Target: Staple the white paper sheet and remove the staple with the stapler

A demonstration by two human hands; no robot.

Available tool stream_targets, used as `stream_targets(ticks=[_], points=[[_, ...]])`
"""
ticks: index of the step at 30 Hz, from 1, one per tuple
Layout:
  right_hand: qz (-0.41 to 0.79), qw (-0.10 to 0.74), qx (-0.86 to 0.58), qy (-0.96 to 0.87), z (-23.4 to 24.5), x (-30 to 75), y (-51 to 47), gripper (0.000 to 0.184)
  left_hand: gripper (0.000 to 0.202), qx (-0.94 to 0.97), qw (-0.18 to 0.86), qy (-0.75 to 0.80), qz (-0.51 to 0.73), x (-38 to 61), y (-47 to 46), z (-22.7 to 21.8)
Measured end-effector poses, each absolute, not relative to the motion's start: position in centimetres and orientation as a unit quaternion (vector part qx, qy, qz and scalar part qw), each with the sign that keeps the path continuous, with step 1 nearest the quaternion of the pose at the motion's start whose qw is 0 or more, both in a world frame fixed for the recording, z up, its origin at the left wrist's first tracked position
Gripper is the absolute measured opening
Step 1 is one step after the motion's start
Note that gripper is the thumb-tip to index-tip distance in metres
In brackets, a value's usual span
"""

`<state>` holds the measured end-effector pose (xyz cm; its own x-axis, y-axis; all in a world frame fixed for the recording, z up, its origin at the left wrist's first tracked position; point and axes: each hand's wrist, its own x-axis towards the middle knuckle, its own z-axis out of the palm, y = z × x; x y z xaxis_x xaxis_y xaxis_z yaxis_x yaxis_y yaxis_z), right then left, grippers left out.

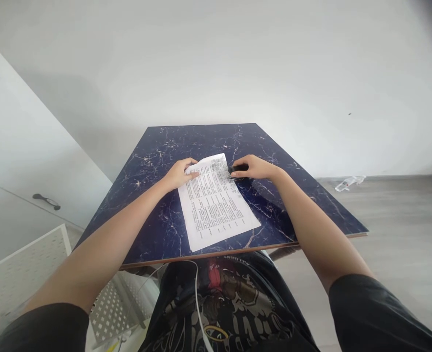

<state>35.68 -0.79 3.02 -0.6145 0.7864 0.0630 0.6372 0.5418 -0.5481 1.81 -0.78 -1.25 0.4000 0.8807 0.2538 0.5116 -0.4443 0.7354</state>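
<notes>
Paper: printed, centre of the frame, upper end lifted off the table
Left hand: pinches the paper's upper left edge, thumb on top
Right hand: grasps a black object at the paper's upper right edge
Table: dark blue, white-veined, mid-frame
Wall: pale, across the top
Handle: dark, left
Plastic: clear, on the floor, right
Cable: white, bottom centre

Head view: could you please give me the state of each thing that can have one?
Printed sheet: near end on the tabletop, far end apparently raised.
Left hand: fingers closed on the sheet's left edge.
Black object: at the sheet's right edge, exact state unclear.
Right hand: fingers closed on the black object.
White cable: hanging loose.
Clear plastic: lying crumpled.
</notes>
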Motion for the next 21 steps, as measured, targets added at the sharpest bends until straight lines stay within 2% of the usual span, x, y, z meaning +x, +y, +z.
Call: stream_targets(ticks=[5, 11, 21], points=[[0.244, 0.2, -0.471, -0.823, 2.5, 34.8, -0.9, 0.06, 0.03, 0.789, 0.271, 0.431, 0.343, 1.6, -0.4, -1.6], [0.231, 0.219, -0.473, -0.822, 1.7, 34.0, -0.6, 0.059, 0.03, 0.789, 0.263, 0.426, 0.356, 1.7, -0.5, -1.5], [0.21, 0.203, -0.49, -0.821, 1.6, 33.6, -0.6, 0.058, 0.027, 0.783, 0.249, 0.429, 0.375, 1.9, -0.9, -1.1]])
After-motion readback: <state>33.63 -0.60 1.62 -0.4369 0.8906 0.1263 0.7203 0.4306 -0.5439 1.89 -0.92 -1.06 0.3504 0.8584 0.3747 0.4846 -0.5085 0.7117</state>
